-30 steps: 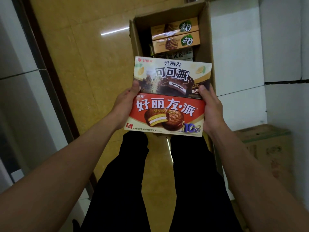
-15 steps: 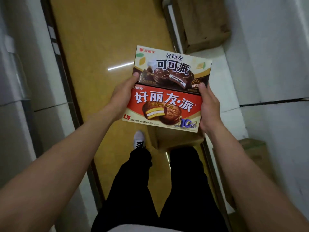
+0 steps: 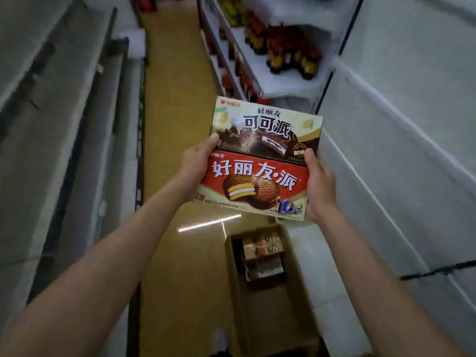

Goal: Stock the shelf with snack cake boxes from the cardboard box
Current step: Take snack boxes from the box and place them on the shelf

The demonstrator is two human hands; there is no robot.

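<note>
**Two snack cake boxes held side by side over the aisle**

Flanked on both sides by pale shelving: blurred grey-white shelf runs (image 3: 77, 130) on the left, a bare white shelf (image 3: 401, 155) close on the right, touching nothing held. Farther up the right side, a stocked shelf section with dark bottles (image 3: 288, 52) bearing red and yellow labels, too blurred to read. Between the two sides, a yellow-brown tiled floor (image 3: 175, 99) with a streak of reflected light just below the hands.

On the floor below and slightly right of the held boxes, against the base of the right shelving: an open cardboard box (image 3: 268, 300), long axis running along the aisle, with more tan snack cake boxes (image 3: 261, 249) lying at its far end; near end looks unfilled, though dim.

Held in mid-air between the shelves, well above the carton: a red snack cake box (image 3: 253, 188) nearer the body and a beige-and-brown cocoa pie box (image 3: 268, 130) just beyond it, long edges touching, printed faces up toward the camera. Long axes crosswise to the aisle, left to right, both tilted slightly down to the right; lettering upright for the viewer.

Left hand (image 3: 195, 161) gripping the left ends, thumb on top at the seam. Right hand (image 3: 319, 186) gripping the right ends likewise, thumb over the seam, fingers hidden beneath.
</note>
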